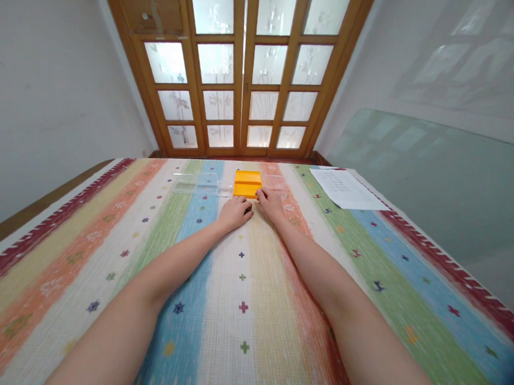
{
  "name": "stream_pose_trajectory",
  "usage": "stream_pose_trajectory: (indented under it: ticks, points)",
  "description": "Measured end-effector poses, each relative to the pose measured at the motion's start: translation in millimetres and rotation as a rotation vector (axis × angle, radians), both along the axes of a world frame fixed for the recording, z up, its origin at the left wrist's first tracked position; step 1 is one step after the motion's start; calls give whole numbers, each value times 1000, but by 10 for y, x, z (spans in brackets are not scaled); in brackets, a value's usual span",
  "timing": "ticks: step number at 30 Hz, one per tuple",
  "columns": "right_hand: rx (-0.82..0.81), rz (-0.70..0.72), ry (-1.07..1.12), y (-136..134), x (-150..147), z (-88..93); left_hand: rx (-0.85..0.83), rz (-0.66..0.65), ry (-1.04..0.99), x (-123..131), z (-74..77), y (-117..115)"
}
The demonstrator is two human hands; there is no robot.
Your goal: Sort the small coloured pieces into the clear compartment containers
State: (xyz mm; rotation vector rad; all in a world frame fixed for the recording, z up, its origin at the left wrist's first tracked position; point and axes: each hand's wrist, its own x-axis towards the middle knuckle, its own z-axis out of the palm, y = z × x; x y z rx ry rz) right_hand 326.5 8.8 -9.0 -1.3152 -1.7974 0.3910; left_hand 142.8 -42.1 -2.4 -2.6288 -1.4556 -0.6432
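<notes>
A small yellow plastic tray (pixel 247 190) with a raised bar across it sits at the far middle of the table. My left hand (pixel 235 213) rests just in front of it, fingers curled down, with a dark spot at the fingertips too small to make out. My right hand (pixel 269 205) is at the tray's front right corner, thumb and fingers pinched together; what lies between them is hidden. Flanking the tray are a clear plastic case (pixel 196 183) on the left and another clear plastic piece (pixel 274 184) on the right.
A striped, patterned cloth (pixel 238 332) covers the table. Toward the far right lies a white printed sheet (pixel 347 189). Beyond the table stand wooden glazed doors (pixel 242 86), and a glass panel (pixel 438 176) leans along the right wall.
</notes>
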Motion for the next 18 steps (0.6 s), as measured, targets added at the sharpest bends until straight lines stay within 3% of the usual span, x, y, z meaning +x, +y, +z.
stream_pose_trajectory:
  ticks: [8,18]
  points:
    - [23,18,-279,-50,-72,7,-33,-49,57,-194,23,117]
    - [52,99,-589,-214,-192,51,-71,-79,-18,-652,-2,3]
